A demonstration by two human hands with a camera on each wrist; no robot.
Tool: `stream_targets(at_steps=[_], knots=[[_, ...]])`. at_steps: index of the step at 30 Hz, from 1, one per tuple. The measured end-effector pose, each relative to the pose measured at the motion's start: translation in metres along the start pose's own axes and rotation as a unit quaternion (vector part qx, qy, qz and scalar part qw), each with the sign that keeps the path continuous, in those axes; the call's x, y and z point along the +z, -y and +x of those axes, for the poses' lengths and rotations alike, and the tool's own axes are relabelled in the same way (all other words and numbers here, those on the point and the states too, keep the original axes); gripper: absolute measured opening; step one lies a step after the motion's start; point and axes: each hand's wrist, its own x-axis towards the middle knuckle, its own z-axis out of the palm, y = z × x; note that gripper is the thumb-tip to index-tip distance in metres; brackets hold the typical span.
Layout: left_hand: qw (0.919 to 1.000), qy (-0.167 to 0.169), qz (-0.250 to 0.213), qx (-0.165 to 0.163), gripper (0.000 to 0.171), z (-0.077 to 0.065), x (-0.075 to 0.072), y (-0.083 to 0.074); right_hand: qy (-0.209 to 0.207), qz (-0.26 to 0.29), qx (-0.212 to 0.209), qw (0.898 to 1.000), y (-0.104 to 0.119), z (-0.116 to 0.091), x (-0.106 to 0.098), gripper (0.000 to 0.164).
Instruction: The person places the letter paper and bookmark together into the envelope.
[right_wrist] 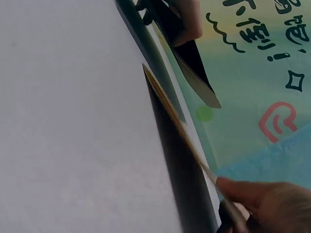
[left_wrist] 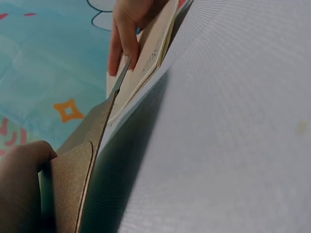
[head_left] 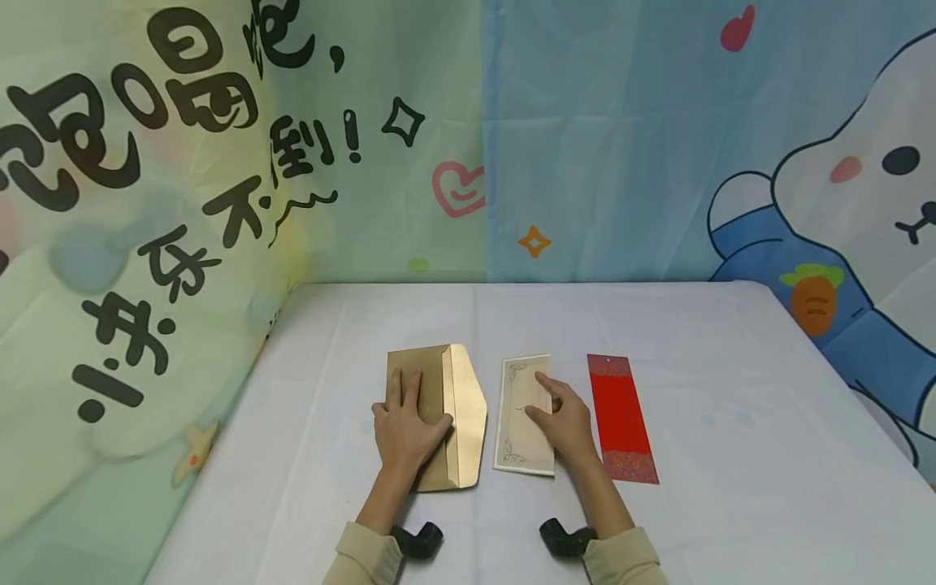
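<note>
A gold envelope (head_left: 414,366) lies with its flap (head_left: 468,422) unfolded to the right. My left hand (head_left: 409,431) rests on it, fingers straight and spread, the thumb reaching to the flap's crease. Right of the envelope is a cream folded card (head_left: 522,414) with printed corner ornaments; its layered edge shows in the right wrist view. My right hand (head_left: 566,418) pinches this card at its right edge, thumb and index finger on the upper face. The other right fingers are partly hidden in the head view.
A red paper strip (head_left: 620,414) with patterned ends and a small hole at the top lies just right of my right hand. Everything is on a white cloth-covered table (head_left: 731,390). Printed curtains (head_left: 585,122) hang behind and at the left.
</note>
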Motion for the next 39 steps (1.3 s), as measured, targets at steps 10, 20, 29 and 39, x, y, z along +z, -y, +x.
stream_targets(at_steps=[10,20,29,39], knots=[[1.0,0.0,0.003,0.002,0.081,0.0,0.0,0.0,0.226,0.18,0.015,0.957,0.004,0.0,-0.022,0.079],[0.9999,-0.004,0.005,0.008,0.08,0.0,0.001,0.001,0.251,0.172,-0.018,0.953,0.009,0.002,-0.037,0.09],[0.9999,-0.004,0.01,0.007,0.082,0.001,0.0,0.001,0.24,0.205,-0.058,0.947,0.03,-0.003,-0.021,0.087],[0.9996,-0.013,0.014,0.02,0.083,0.0,0.0,0.001,0.248,0.158,-0.067,0.953,0.04,-0.002,-0.003,0.088]])
